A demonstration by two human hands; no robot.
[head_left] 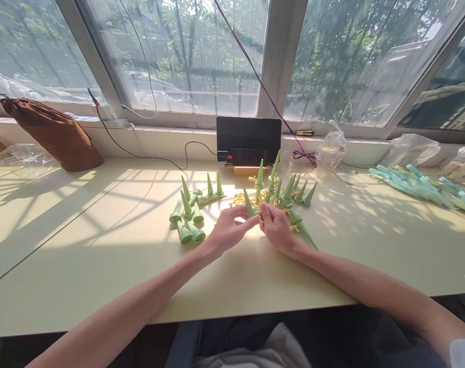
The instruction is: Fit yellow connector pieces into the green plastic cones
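My left hand (234, 225) is closed round the base of a green plastic cone (248, 202), which points upward. Touching it from the right, my right hand (274, 224) is closed in a pinch at the cone's base; a small yellow piece seems to be at its fingertips, mostly hidden. Behind both hands lies a heap of small yellow plastic pieces (238, 199). Several green cones (288, 191) with yellow pieces at their bases stand or lie to the right. More green cones (186, 207) are grouped on the left, some upright and some on their sides.
A phone (250, 157) leans on a wooden stand (250, 171) before a black tablet (248, 135). At the left stands a brown bag (60, 135). Teal plastic items (424, 189) lie at the right, near a clear plastic bag (331, 148). Cables run along the windowsill.
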